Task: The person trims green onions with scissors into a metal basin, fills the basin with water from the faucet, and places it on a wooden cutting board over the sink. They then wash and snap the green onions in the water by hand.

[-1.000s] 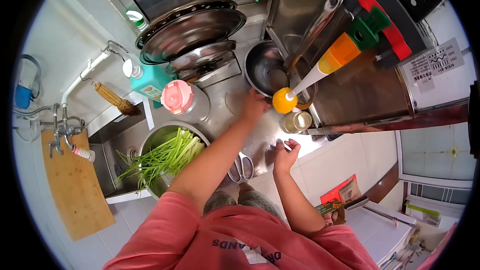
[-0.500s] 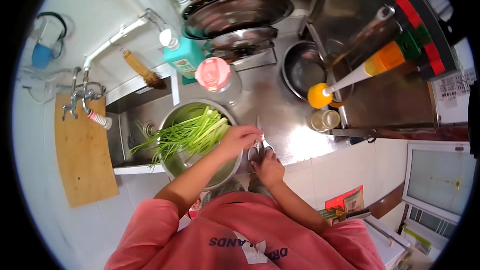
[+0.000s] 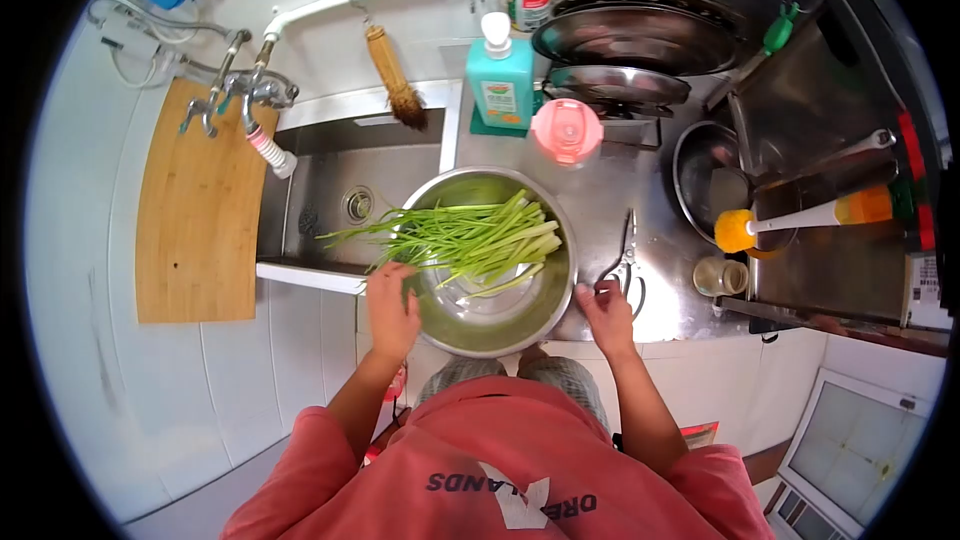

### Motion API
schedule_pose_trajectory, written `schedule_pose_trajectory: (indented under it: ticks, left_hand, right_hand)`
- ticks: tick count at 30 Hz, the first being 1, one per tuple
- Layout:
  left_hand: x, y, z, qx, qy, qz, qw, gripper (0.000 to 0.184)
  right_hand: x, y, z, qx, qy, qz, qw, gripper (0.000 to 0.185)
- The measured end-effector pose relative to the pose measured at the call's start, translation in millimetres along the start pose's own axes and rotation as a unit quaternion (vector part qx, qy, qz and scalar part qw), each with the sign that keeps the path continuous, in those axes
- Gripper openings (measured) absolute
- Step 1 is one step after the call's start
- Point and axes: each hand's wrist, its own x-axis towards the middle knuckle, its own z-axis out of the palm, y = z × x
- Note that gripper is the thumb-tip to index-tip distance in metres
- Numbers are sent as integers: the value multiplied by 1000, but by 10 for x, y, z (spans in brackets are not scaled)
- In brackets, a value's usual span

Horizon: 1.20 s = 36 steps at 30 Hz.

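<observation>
A large metal bowl (image 3: 480, 335) stands on the steel counter near its front edge, close to the sink. Long green stalks (image 3: 480, 235) lie in it, their thin ends hanging over the left rim. My left hand (image 3: 393, 310) is at the bowl's left rim, fingers apart and holding nothing that shows. On the other side, my right hand (image 3: 605, 312) is beside the right rim, its fingers apart, close to the scissors' handles. The scissors (image 3: 627, 255) lie on the counter with their blades pointing away from me.
Left are a sink (image 3: 330, 175), a tap (image 3: 255, 90) and a wooden board (image 3: 200, 210). Behind the bowl stand a teal bottle (image 3: 500, 85), a pink-lidded container (image 3: 567, 132) and pans (image 3: 640, 38). A jar (image 3: 720, 277) and a dark bowl (image 3: 705, 175) are right.
The view has shifted left. My hands have moved apart from around the scissors to opposite sides of the metal bowl. The scissors now lie on the counter, out of my hands.
</observation>
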Motion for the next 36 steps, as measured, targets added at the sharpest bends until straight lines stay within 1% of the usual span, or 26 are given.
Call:
schedule_pose_trajectory:
  ticks: [1, 2, 3, 5, 7, 8, 9, 11, 12, 14, 15, 17, 19, 21, 23, 24, 25, 26, 28, 29, 31, 32, 33, 34, 35, 36]
  left_hand:
    - [-95, -33, 11, -28, -53, 10, 998, 29]
    - [-181, -72, 21, -54, -103, 19, 993, 28]
    - [-256, -113, 50, -48, -94, 10, 994, 28]
    - [-378, -222, 74, -99, -163, 39, 981, 25]
    - [-398, -292, -44, -106, -135, 26, 985, 24]
    - [-379, -350, -109, -122, -114, 27, 986, 23]
    - [-361, -451, -194, -125, -107, 22, 986, 23]
    - [-318, -710, -399, -122, -41, -22, 991, 21]
    - [-290, -867, -498, -114, -14, -35, 993, 17]
    - [-200, -1207, -656, -128, 9, -53, 990, 16]
    - [-164, -1393, -749, -137, 22, -70, 988, 16]
    - [-72, -1757, -893, -135, 34, -67, 988, 15]
    - [-20, -2100, -978, -170, 34, -113, 978, 14]
    - [53, -2460, -1053, -170, 38, -122, 977, 14]
    - [146, -2735, -1091, -167, 41, -131, 976, 14]
    - [188, -2819, -1099, -184, 20, -153, 971, 14]
    - [240, -2863, -1091, -200, -1, -174, 964, 14]
    - [267, -2930, -1043, -199, -2, -176, 964, 14]
    - [306, -3051, -968, -188, -54, -143, 970, 15]
    - [321, -3078, -926, -188, -58, -142, 970, 15]
    - [349, -3142, -846, -162, -98, -97, 977, 13]
    - [370, -3199, -813, -159, -102, -100, 977, 13]
    - [376, -3284, -736, -126, -99, -96, 982, 12]
    - [383, -3373, -642, -93, -95, -92, 987, 10]
    - [419, -3484, -534, -91, -95, -94, 987, 10]
    - [481, -3633, -411, -59, -98, -153, 982, 7]
  right_hand:
    - [-34, -97, 86, 203, -173, 87, 960, 49]
    - [-87, -220, 167, 324, -239, 183, 897, 56]
    - [-90, -141, 345, 363, -244, 234, 868, 48]
    - [-153, -192, 536, 254, -194, 211, 924, 44]
    - [-93, 83, 712, 300, -164, 207, 917, 33]
    - [-102, 135, 754, 287, -124, 212, 926, 28]
    - [-207, -155, 658, 306, -151, 193, 920, 26]
    - [-257, -348, 708, 316, -166, 182, 916, 24]
    - [-308, -551, 779, 311, -165, 177, 919, 24]
    - [-385, -1037, 1050, 368, -154, 193, 896, 21]
    - [-395, -1196, 1225, 365, -153, 191, 898, 21]
    - [-350, -1487, 1568, 358, -171, 197, 896, 21]
    - [-273, -1659, 1912, 341, -162, 194, 905, 22]
    - [-161, -1817, 2298, 351, -177, 224, 892, 22]
    - [12, -1883, 2743, 363, -184, 232, 883, 24]
    - [81, -1927, 2973, 381, -180, 248, 873, 25]
    - [185, -1947, 3157, 399, -175, 264, 860, 26]
    - [324, -1907, 3361, 387, -172, 274, 864, 27]
    - [452, -1956, 3660, 363, -144, 302, 870, 26]
    - [504, -1908, 3733, 364, -141, 305, 869, 26]
    - [735, -1632, 4000, 333, -142, 351, 864, 24]
    - [876, -1350, 4156, 351, -174, 374, 841, 28]
    - [833, -1360, 4165, 351, -178, 376, 839, 28]
    - [788, -1381, 4140, 351, -147, 399, 834, 29]
    - [748, -1408, 4121, 350, -116, 420, 829, 29]
    - [774, -1250, 4175, 382, -91, 427, 815, 32]
